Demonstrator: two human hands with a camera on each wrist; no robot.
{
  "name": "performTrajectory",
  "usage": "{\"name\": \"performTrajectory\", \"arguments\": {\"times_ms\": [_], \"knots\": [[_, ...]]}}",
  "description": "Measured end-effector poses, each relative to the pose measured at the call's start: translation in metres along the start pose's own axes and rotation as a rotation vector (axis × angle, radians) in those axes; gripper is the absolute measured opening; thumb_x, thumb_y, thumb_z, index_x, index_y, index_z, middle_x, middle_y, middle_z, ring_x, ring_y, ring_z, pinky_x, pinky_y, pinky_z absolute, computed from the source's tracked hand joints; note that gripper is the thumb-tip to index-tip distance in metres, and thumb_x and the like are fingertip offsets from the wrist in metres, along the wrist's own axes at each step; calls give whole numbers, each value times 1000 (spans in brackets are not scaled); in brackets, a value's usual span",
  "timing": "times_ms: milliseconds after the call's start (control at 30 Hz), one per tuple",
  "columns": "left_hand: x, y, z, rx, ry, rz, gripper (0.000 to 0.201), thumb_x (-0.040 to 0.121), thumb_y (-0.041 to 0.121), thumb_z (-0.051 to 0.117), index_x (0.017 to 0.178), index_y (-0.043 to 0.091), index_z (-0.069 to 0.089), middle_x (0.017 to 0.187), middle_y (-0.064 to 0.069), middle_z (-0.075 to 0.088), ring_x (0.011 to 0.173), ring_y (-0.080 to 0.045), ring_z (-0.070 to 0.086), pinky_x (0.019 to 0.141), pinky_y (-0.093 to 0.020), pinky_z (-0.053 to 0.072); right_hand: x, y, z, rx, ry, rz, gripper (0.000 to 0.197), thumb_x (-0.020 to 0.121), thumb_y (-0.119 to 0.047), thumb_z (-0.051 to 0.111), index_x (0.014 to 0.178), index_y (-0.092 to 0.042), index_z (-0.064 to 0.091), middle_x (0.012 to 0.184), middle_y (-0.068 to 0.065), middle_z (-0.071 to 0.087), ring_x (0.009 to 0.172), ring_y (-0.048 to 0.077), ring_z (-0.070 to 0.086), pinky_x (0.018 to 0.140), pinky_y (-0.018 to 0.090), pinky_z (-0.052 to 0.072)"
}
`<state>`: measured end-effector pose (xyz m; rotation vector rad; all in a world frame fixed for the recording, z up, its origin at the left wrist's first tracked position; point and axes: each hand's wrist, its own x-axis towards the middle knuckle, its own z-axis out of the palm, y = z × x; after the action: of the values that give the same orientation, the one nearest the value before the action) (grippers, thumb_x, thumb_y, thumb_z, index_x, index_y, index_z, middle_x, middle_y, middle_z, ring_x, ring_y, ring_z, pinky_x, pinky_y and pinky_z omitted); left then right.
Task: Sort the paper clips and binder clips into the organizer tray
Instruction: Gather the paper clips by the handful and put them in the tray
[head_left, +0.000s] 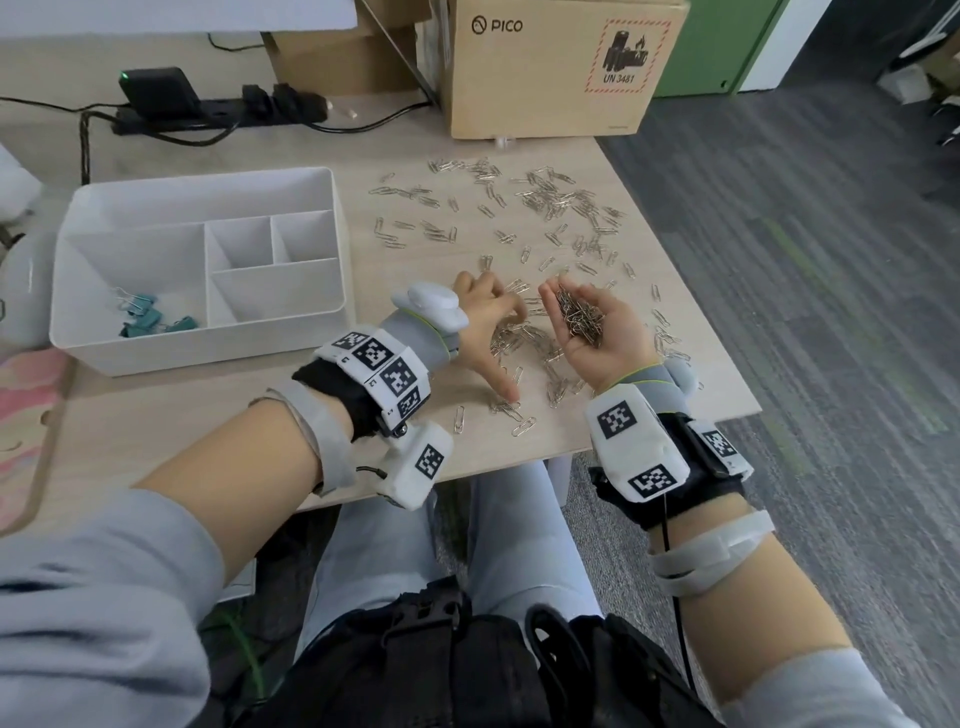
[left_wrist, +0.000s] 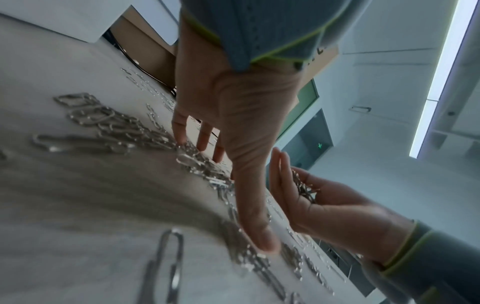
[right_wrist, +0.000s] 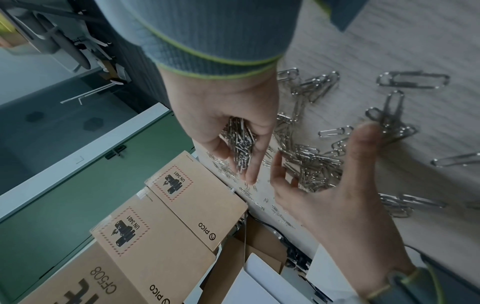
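My left hand (head_left: 493, 343) lies palm down with fingers spread over a pile of silver paper clips (head_left: 527, 340) near the table's front edge. Its thumb touches the tabletop. In the left wrist view the left hand (left_wrist: 241, 185) has its fingertips (left_wrist: 179, 133) on the clips. My right hand (head_left: 615, 332) is palm up just to the right, cupping a heap of paper clips (head_left: 576, 314) that also shows in the right wrist view (right_wrist: 241, 144). More loose paper clips (head_left: 545, 208) are scattered further back. The white organizer tray (head_left: 208, 179) stands to the left, with teal binder clips (head_left: 156, 317) in its large left compartment.
A PICO cardboard box (head_left: 550, 67) stands at the back of the table, with a black power strip (head_left: 218, 114) and cables to its left. The table ends close behind my right hand, above grey carpet (head_left: 805, 312). A pink item (head_left: 26, 405) lies at the far left.
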<state>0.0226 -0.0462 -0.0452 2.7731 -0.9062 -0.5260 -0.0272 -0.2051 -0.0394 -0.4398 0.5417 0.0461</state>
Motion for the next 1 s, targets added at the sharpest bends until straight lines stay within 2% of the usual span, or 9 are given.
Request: {"name": "performTrajectory", "arguments": {"times_ms": [167, 267, 400, 467, 667, 733, 800, 900, 1000], "knots": [[2, 5, 5, -166, 53, 13, 62, 55, 45, 83, 106, 22, 58, 117, -6, 46, 109, -25, 45, 94, -41, 41, -5, 4, -1, 12, 29, -11, 22, 94, 0, 44, 81, 8, 59, 68, 22, 68, 61, 34, 70, 76, 36, 57], [6, 3, 2, -234, 54, 27, 42, 64, 34, 81, 97, 16, 64, 108, -8, 52, 97, -23, 55, 87, -36, 46, -6, 5, -3, 3, 31, -7, 22, 94, 0, 43, 83, 8, 59, 69, 21, 68, 62, 33, 70, 76, 35, 57], [11, -4, 2, -255, 90, 33, 25, 70, 24, 77, 91, 15, 68, 97, -6, 61, 81, -16, 53, 74, -26, 42, -7, 4, -3, 10, 28, -5, 27, 94, 1, 43, 77, 10, 62, 69, 21, 68, 75, 33, 67, 76, 36, 57], [11, -7, 1, -273, 109, 31, 21, 70, 21, 77, 89, 16, 69, 87, 0, 61, 78, -14, 52, 71, -23, 38, -8, 4, -3, 13, 29, 0, 25, 94, 1, 43, 79, 9, 61, 68, 21, 68, 80, 34, 64, 75, 37, 57], [8, -10, -3, -359, 159, 38, 18, 70, 17, 77, 87, 14, 72, 77, 2, 63, 72, -12, 55, 68, -24, 45, -6, 3, -2, 25, 36, 17, 22, 94, 2, 43, 80, 9, 59, 67, 22, 68, 81, 35, 63, 75, 38, 56], [7, -11, -2, -385, 193, 13, 19, 70, 17, 77, 88, 15, 72, 76, 2, 64, 69, -8, 55, 66, -17, 44, -6, 3, -2, 33, 33, 17, 21, 93, 3, 43, 81, 10, 59, 68, 23, 67, 80, 35, 63, 74, 39, 56], [7, -13, 0, -428, 231, -13, 20, 68, 18, 79, 87, 15, 73, 71, 6, 63, 61, 4, 55, 63, -8, 42, -4, 4, -1, 31, 31, 13, 19, 92, 4, 43, 82, 11, 59, 75, 25, 66, 82, 36, 62, 73, 40, 56], [6, -16, 0, -489, 269, -34, 20, 67, 16, 80, 86, 14, 73, 65, 14, 59, 54, 17, 52, 58, -1, 40, 0, 6, -1, 28, 31, 16, 18, 92, 4, 41, 89, 12, 58, 89, 26, 62, 91, 37, 61, 71, 43, 57], [3, -21, -4, -535, 318, -43, 18, 66, 15, 79, 83, 17, 73, 67, 10, 62, 53, 16, 52, 58, -1, 41, 3, 10, 2, 23, 30, 38, 20, 93, 4, 38, 92, 11, 57, 95, 26, 59, 109, 39, 57, 78, 44, 56]]}}
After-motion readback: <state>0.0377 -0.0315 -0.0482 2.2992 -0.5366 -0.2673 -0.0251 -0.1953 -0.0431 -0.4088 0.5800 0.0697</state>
